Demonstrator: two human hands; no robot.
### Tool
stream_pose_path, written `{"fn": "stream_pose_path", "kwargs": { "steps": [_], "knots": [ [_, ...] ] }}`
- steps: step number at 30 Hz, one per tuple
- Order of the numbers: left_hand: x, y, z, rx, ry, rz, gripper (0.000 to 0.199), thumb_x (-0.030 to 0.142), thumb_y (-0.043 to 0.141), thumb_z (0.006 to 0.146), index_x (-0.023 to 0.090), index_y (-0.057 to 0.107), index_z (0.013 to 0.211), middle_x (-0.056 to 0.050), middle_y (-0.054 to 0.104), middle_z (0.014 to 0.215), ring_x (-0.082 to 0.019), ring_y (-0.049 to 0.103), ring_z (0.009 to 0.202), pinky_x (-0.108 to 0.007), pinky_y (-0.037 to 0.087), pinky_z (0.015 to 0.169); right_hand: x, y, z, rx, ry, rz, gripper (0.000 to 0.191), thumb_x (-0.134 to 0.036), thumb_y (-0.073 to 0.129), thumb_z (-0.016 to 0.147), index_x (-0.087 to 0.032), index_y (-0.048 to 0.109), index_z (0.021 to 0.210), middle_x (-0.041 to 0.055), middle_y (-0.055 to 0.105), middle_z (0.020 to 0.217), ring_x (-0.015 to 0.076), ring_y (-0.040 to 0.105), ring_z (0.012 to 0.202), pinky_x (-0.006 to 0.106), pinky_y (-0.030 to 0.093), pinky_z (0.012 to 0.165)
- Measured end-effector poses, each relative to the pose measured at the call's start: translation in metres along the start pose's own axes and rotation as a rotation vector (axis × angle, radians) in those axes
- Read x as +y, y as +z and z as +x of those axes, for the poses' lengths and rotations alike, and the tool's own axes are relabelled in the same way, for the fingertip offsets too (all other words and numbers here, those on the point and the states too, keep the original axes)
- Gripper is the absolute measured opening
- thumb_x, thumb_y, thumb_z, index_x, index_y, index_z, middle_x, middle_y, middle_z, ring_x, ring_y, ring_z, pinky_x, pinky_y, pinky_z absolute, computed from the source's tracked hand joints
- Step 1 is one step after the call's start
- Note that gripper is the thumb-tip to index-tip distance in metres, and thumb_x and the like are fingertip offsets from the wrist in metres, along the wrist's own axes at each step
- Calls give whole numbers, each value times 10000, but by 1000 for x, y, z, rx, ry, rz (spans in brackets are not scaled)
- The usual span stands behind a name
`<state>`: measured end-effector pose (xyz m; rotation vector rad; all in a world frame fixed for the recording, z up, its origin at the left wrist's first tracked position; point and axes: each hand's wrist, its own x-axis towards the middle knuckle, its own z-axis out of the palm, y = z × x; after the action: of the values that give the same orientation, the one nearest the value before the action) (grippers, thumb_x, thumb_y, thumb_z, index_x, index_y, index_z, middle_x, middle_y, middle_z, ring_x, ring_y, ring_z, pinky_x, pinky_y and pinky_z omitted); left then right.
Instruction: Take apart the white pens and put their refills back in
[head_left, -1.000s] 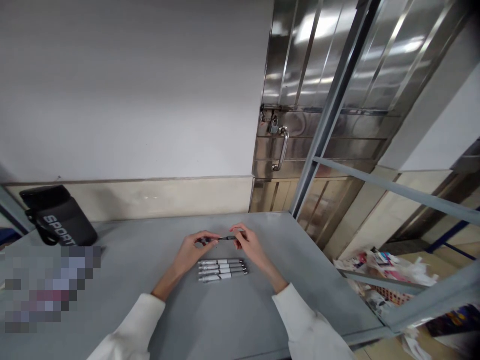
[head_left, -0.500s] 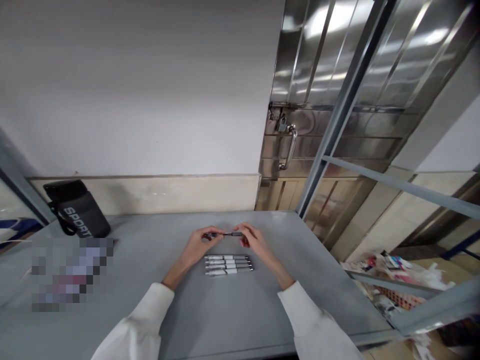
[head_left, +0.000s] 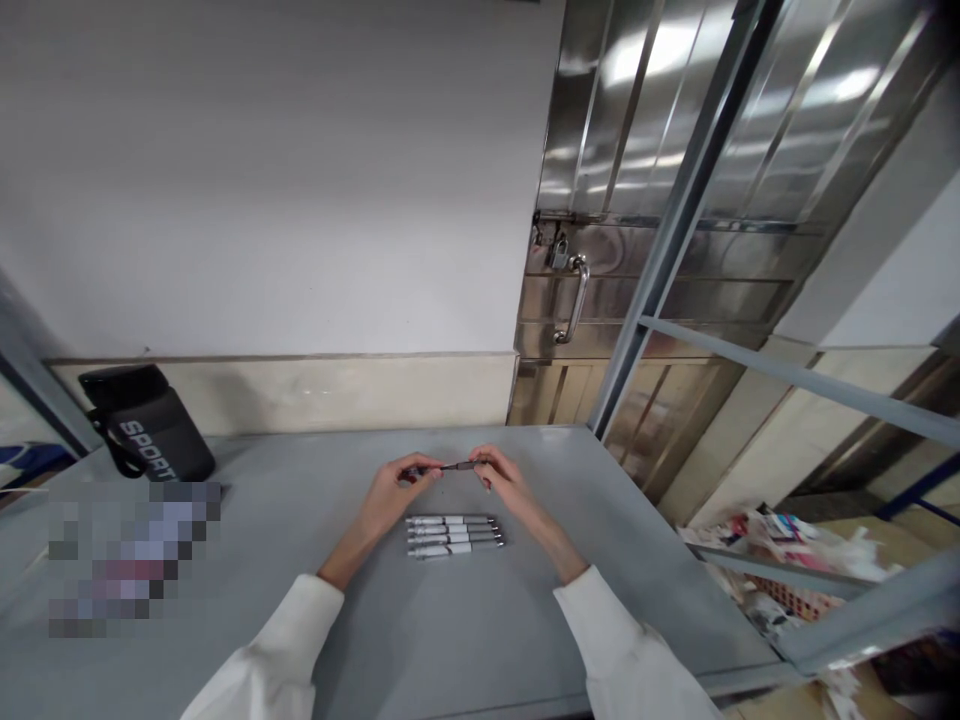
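Note:
Above the far half of the grey table, my left hand (head_left: 390,492) pinches the left end of a slim dark pen (head_left: 463,465). My right hand (head_left: 511,484) closes its thumb and fingers on the grey right end. Between the fingertips a thin dark shaft and a thicker grey section show. Part of the pen is hidden by my fingers, so I cannot tell whether it is whole or in pieces. Just nearer than my hands, several white and grey pens (head_left: 454,537) lie side by side in a row, tips to the right.
A black bottle (head_left: 161,425) marked SPORT stands at the table's far left, with a blurred-out item (head_left: 139,560) before it. A metal frame post (head_left: 652,270) rises at the far right corner. Bagged items (head_left: 795,540) lie beyond the table's right edge.
The pen has tilted slightly, its right end now a little higher, and less thin shaft shows between my fingertips. My view has shifted slightly; the row of pens stays in place.

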<state>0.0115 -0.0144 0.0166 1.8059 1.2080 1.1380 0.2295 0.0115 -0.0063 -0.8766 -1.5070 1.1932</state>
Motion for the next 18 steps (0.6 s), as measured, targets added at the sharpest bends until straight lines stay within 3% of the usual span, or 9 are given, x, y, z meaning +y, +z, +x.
{"fn": "stream_pose_path", "kwargs": {
  "steps": [12, 16, 18],
  "knots": [
    [10, 1, -6, 45, 104, 66, 297, 460, 658, 823, 228, 773, 969, -59, 745, 931, -205, 622, 821, -304, 481, 751, -17, 3, -8, -19, 132, 83, 304, -483, 522, 816, -206, 616, 900, -96, 262, 472, 104, 212, 461, 269, 150, 499],
    [9, 3, -3, 15, -15, -11, 343, 496, 675, 791, 201, 772, 937, -63, 738, 861, -193, 595, 747, -292, 475, 686, -19, 4, -9, -42, 151, 104, 305, -440, 471, 858, -192, 638, 922, -97, 270, 444, 104, 218, 438, 268, 172, 497],
    [4, 4, 1, 11, -78, -125, 382, 519, 664, 789, 177, 750, 933, -76, 731, 905, -194, 599, 766, -281, 474, 663, -19, 7, -10, -84, 108, 96, 276, -399, 478, 868, -196, 648, 948, -74, 397, 478, 114, 350, 470, 260, 262, 525]
  ]
}}
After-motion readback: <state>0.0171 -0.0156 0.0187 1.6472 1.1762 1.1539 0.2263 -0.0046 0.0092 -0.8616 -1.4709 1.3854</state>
